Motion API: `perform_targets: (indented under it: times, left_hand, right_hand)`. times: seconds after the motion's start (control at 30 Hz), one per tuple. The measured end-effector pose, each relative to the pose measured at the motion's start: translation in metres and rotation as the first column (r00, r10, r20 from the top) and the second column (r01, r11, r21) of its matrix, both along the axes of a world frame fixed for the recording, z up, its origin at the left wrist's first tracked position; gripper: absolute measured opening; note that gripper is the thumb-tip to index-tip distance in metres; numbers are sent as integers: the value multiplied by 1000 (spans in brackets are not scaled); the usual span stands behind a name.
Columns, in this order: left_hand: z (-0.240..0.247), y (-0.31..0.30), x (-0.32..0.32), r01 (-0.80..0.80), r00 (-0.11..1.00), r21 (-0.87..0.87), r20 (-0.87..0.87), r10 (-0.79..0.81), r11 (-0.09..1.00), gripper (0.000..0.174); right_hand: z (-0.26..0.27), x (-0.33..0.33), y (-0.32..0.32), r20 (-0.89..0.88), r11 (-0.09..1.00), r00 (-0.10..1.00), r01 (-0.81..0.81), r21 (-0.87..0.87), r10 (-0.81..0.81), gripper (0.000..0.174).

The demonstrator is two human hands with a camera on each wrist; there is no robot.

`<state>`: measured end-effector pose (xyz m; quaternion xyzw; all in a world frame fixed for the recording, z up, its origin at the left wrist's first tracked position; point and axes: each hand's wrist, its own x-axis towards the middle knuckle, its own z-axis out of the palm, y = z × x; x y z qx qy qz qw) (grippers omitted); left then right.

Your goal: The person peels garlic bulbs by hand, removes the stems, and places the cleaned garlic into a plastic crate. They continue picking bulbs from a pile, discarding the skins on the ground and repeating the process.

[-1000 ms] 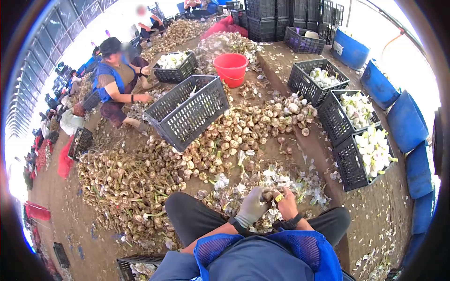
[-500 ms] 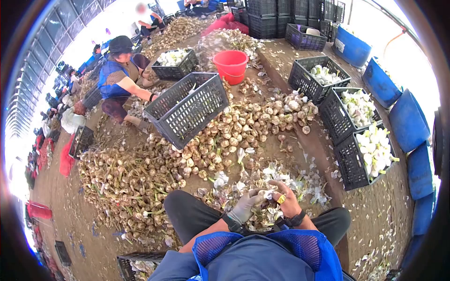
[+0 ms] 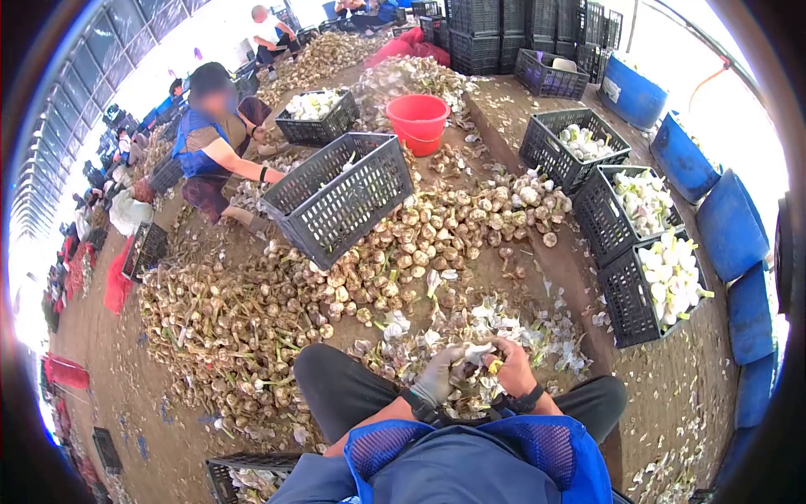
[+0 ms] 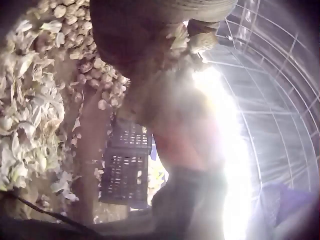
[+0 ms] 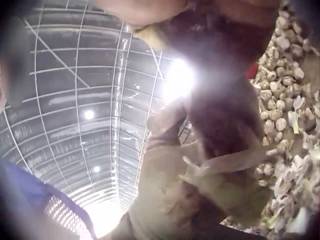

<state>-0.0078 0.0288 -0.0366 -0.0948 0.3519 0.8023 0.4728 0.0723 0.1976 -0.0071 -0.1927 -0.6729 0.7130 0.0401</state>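
Observation:
A pale garlic bulb point(image 3: 477, 353) with a whitish stem is held between both hands, low over the crossed legs. My left hand point(image 3: 437, 376), in a grey work glove, grips it from the left. My bare right hand point(image 3: 514, 370) has yellow tape on a finger and pinches at the bulb's right side with curled fingers. In the right wrist view the gloved hand point(image 5: 165, 185) faces me, a thin strip of peel beside its fingers. Loose white garlic skins point(image 3: 504, 323) lie just beyond the hands, and a heap of unpeeled garlic point(image 3: 227, 328) spreads to the left.
A black crate point(image 3: 344, 202) stands tilted on the garlic ahead, with a red bucket point(image 3: 418, 122) behind it. Crates of white garlic point(image 3: 672, 277) line the right side, beside blue barrels point(image 3: 730, 223). Another person point(image 3: 210, 143) crouches at the left, reaching toward the tilted crate.
The right hand's fingers spread away from the bulb half a second ago and are now curled in at it again. More white shows on the bulb. The other person has reached toward the tilted crate.

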Motion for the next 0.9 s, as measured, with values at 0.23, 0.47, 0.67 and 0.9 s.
perform_targets:
  times: [0.23, 0.47, 0.67, 0.9]
  left_hand:
    - [-21, -5, -1, 55, 997, 50, -63, -52, 997, 30]
    - [0, -3, -5, 184, 972, -68, -134, -192, 980, 32]
    - [6, -8, -7, 203, 967, -46, -151, -207, 978, 50]
    - [13, -10, -4, 190, 955, 44, -240, -174, 981, 62]
  right_hand:
    - [-2, 1, -2, -11, 984, 998, -57, 170, 60, 22]
    - [-8, 3, 1, 4, 941, 1000, 25, 339, -28, 14]
    - [-26, 3, -2, -5, 927, 995, 93, 362, -98, 10]
    - [-40, 3, 21, -29, 865, 982, 178, 469, -186, 10]
